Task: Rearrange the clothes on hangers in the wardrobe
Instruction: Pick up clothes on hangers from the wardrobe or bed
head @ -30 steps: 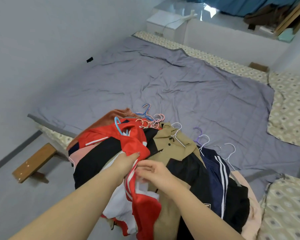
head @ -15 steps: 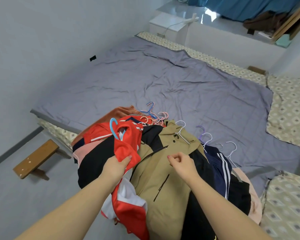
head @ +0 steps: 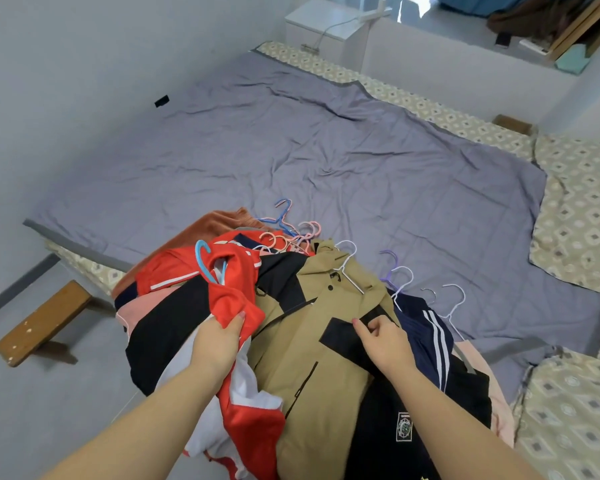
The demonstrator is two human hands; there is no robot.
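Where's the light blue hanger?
In the head view, the light blue hanger pokes out of the neck of the red shirt. It is on the left side of the clothes pile, just above the left hand gripping that shirt.

Even, soft daylight is provided; glare is registered on the glossy ledge [head: 447, 26] at the top. Faint shadows are cast. Edges are bowed by wide-angle distortion.

Grey walls [head: 84, 46], grey floor [head: 32, 410], low bed [head: 326, 150], wooden bench [head: 42, 323].

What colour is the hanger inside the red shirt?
The hanger is light blue; the head view shows it best.
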